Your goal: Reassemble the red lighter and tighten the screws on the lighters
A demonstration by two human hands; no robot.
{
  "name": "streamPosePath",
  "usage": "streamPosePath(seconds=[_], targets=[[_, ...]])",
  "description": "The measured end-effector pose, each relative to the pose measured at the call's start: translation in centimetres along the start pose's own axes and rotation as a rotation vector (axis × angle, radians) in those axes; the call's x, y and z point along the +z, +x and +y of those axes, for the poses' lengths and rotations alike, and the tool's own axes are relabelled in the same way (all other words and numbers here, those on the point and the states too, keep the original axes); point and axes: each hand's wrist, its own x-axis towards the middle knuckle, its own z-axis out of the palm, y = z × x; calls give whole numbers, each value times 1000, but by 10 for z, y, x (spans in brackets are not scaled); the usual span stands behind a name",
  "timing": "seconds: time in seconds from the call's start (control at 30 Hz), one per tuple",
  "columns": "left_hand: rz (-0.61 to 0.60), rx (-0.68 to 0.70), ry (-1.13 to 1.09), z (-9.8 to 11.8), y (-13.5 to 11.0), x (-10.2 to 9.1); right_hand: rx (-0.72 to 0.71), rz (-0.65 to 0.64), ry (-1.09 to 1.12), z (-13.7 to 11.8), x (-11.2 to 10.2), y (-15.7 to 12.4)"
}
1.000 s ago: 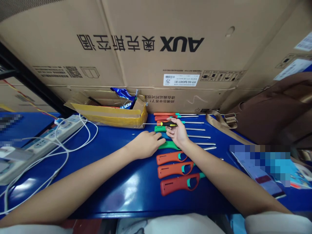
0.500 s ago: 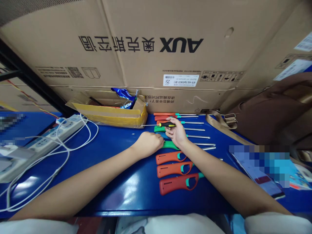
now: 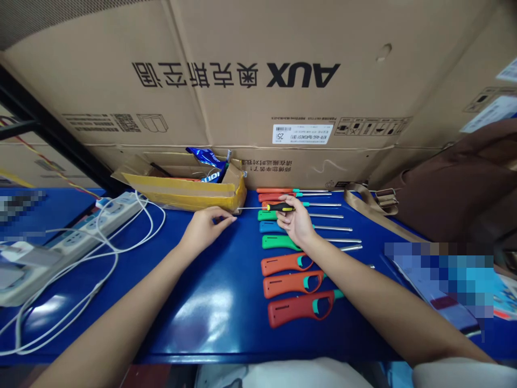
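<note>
My right hand (image 3: 298,221) holds a small screwdriver (image 3: 278,207) with a black and yellow handle, its thin shaft pointing left toward the yellow cardboard box (image 3: 189,191). Below it, a row of long-nosed lighters lies on the blue table (image 3: 210,302): several orange ones (image 3: 297,308), a green one (image 3: 278,242) and a blue one (image 3: 271,227), metal tubes pointing right. My left hand (image 3: 205,228) rests on the table left of the row, fingertips pinched at a tiny screw-like speck (image 3: 222,219) near the box.
A big AUX cardboard carton (image 3: 258,81) stands along the back. A white power strip (image 3: 95,223) with white cables lies at the left. A brown bag (image 3: 456,178) with a strap sits at the right, above blurred papers (image 3: 440,269).
My left hand has left the green lighter and moved left toward the box, pinching at the table. My right hand with the screwdriver has barely moved.
</note>
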Motion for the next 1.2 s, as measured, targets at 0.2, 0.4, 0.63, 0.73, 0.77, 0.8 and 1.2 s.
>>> streamPosePath(seconds=[0.2, 0.4, 0.63, 0.73, 0.77, 0.8, 1.2], targets=[[-2, -326, 174, -3, 2, -10, 9, 10, -15, -1, 1, -2], [-57, -436, 160, -8, 3, -13, 15, 13, -30, -2, 3, -2], [-75, -500, -58, -18, 7, -10, 21, 11, -47, -2, 2, -2], [-90, -506, -118, -20, 9, -9, 19, 7, -51, -2, 1, -2], [-91, -502, -121, -20, 9, -10, 18, 6, -52, -2, 1, -2], [-91, -498, -120, -21, 10, -10, 16, 5, -54, -2, 1, -2], [7, -27, 45, 21, -9, 17, -185, 30, -186, -20, 11, 2]])
